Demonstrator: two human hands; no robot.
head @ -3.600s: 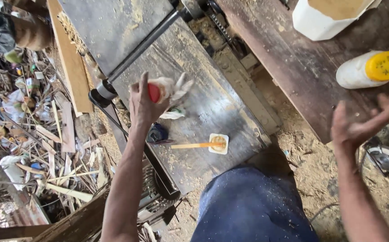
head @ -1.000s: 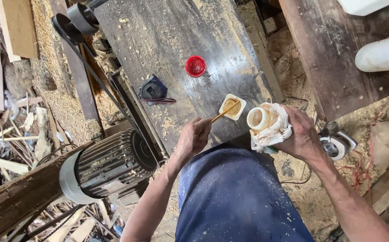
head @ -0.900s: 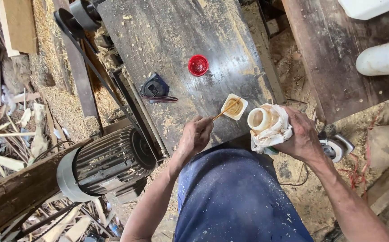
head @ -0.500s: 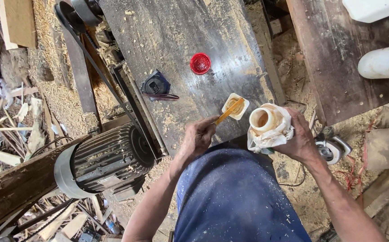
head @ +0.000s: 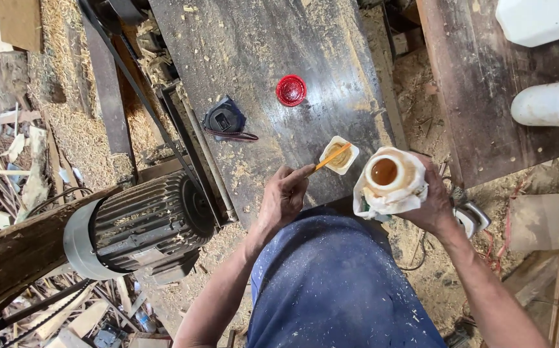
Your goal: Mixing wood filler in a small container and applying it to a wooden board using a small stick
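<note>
Pinching a thin orange stick (head: 332,156) in the left hand (head: 284,200), fingers clenched on its near end, far end dipping into a small square cup (head: 339,154) of tan paste. Keeping the stick low and slanted, probably for scooping or stirring. Cup sitting on the tabletop (head: 253,51) near its front edge, just beside the left hand, close enough for working without stretching.

Gripping an open jar (head: 387,175) in the right hand (head: 435,205), fingers wrapped round its far side, a white rag (head: 373,205) bunched under and around it, likely against drips or a sticky wall. Holding the jar upright, mouth up, brown liquid showing inside, hovering just off the tabletop's front corner, right of the cup, apart from it. Keeping it level, so nothing spilling.

Lying farther up the tabletop: 1 red lid (head: 291,89), well apart from the jar, and a black tape measure (head: 224,118) near the left edge. Sawdust scattered over the top. Motor (head: 139,225) sitting lower left beside the tabletop's frame. Resting on the plank (head: 472,96) at right: 1 white bottle (head: 550,103) with yellow cap, lying on its side, and a white jug (head: 540,19) at the top edge. Nothing standing between stick and cup, or between cup and jar. Blue trousers (head: 331,283) filling the bottom middle.
</note>
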